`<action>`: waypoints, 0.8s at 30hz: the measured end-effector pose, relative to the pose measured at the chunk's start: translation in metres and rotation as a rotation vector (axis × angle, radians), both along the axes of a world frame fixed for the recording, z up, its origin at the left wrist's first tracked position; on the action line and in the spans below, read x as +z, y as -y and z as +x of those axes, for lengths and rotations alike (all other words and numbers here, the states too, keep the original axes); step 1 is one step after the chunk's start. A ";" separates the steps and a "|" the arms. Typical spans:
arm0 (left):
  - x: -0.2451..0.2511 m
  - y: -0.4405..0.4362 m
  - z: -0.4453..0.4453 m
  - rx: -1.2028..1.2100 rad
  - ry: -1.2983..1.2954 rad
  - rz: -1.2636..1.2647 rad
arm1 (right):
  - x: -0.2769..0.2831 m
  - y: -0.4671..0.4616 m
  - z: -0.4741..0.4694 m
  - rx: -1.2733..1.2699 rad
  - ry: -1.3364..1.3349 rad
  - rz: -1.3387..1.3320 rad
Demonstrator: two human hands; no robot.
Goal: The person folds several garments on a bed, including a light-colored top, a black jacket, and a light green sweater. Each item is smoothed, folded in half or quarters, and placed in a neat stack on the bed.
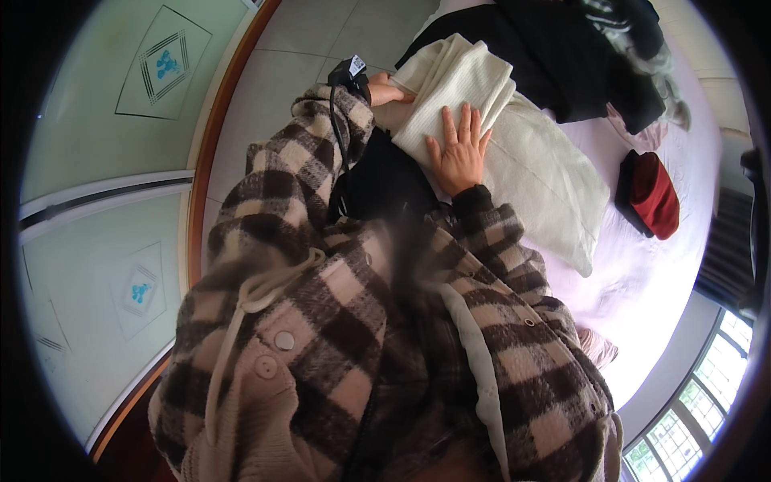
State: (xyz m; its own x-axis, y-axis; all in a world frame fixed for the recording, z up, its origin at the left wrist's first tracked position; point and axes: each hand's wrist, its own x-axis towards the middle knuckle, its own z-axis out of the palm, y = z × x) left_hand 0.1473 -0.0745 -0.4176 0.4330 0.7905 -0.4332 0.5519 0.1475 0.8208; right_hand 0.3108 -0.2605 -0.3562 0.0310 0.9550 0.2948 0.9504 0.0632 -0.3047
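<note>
A cream ribbed knit garment (461, 78) lies partly folded on the bed, with several layers stacked at its upper left part. My left hand (387, 91), with a black device strapped at its wrist, grips the left edge of the fold; some of its fingers are hidden by the cloth. Flat on the folded layers rests my right hand (461, 153), palm down and fingers spread. To the right, a smoother cream part (542, 175) spreads out towards a pointed corner; whether it is one piece with the fold I cannot tell.
Black clothing (560, 66) is heaped beyond the garment, with grey and white cloth (662, 78) beside it. A folded red and black item (653, 196) lies on the pale pink bedsheet (638, 271). Frosted glass sliding doors (108, 144) stand at left, beside a grey tiled floor (289, 78).
</note>
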 end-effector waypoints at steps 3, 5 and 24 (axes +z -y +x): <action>0.028 -0.001 0.012 -0.154 -0.139 0.106 | -0.004 0.001 0.008 -0.060 0.008 -0.044; 0.071 0.005 0.028 -0.285 -0.274 0.196 | 0.000 0.001 0.017 -0.101 -0.093 -0.032; 0.132 0.146 0.159 -0.534 0.203 0.927 | 0.025 0.030 0.164 -0.238 -2.147 -0.301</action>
